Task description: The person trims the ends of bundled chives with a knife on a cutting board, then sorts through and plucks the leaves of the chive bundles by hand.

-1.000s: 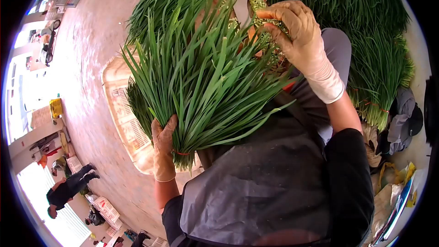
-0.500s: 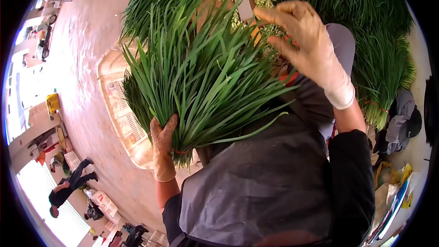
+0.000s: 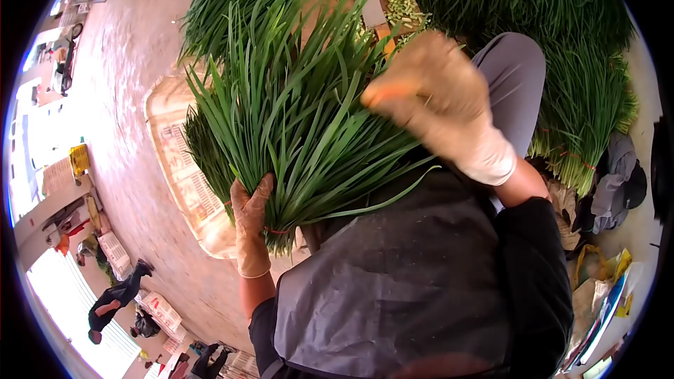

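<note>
Tan-gloved left hand (image 3: 251,221): closed round base of long-leaved green bundle (image 3: 302,133), beside dark plastic-like apron (image 3: 393,288). Tan-gloved right hand (image 3: 435,98): blurred, over leaves; whether holding anything, unclear. Risk: slack left grip could let outer leaves slip; snagging could crease them.

Qty: 2 gloves (image 3: 251,219), 1 held grn. bunch (image 3: 302,133), 1 knife (image 3: 369,0), 1 crate (image 3: 163,109).

Pinkish-brown floor (image 3: 189,274), bright opening (image 3: 63,295) (nearly white)
</note>
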`<state>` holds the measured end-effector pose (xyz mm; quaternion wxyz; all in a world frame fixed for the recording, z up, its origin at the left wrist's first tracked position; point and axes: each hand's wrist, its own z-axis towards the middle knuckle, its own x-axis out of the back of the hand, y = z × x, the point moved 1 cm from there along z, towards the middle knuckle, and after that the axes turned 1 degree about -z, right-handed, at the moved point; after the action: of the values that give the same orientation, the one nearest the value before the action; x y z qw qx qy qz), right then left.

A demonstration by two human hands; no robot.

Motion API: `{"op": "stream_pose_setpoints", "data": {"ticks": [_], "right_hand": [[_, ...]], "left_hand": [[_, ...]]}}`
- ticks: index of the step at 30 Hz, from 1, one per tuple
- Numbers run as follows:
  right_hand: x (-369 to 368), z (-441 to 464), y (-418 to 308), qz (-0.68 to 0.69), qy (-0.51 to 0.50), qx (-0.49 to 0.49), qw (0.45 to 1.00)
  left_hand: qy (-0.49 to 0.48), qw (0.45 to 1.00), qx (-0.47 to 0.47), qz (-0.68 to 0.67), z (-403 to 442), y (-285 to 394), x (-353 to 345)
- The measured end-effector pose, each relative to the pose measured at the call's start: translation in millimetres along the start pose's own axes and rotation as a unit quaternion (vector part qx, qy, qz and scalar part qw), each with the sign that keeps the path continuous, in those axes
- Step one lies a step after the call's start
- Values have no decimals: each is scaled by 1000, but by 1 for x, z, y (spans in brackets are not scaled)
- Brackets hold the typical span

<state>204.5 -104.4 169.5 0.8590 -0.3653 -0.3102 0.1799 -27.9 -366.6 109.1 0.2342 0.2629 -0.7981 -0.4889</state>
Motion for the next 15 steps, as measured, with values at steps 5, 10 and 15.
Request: {"op": "stream_pose_setpoints", "data": {"ticks": [5, 10, 15], "right_hand": [[24, 20, 10, -190, 12, 27, 981], [-3, 16, 1, -178, -139, -13, 974], [-18, -8, 10, -27, 17, -105, 994]], "left_hand": [[-3, 999, -15, 37, -1, -3, -2], [-20, 998, -39, 54, -6, 6, -14], [-27, 995, -51, 81, -7, 6, -11]]}}
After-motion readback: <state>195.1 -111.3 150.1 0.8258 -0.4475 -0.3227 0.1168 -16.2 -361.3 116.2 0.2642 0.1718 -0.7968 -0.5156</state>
